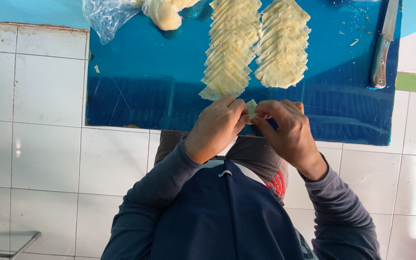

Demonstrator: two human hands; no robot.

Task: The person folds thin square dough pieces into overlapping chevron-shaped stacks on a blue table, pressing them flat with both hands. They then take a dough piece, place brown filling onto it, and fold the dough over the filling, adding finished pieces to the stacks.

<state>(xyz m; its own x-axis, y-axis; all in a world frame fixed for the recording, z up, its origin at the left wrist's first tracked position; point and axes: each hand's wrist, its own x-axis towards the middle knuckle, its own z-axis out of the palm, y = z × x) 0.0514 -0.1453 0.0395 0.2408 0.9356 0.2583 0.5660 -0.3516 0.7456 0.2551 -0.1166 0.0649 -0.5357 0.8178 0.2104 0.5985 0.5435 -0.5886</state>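
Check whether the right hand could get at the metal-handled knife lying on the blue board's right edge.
Probably yes, once freed. The right hand pinches a small pale dough piece together with the left hand. The metal-handled knife lies on that hand's side of the blue board, with only bare board between them.

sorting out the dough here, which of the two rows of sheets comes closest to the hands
The left row of dough sheets: its lowest sheet ends just above the left hand. The right row stops higher on the blue board.

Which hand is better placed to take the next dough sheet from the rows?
Probably the left hand: it sits just below the near end of the left row of dough sheets. The right hand lies farther off. Both pinch a small dough piece.
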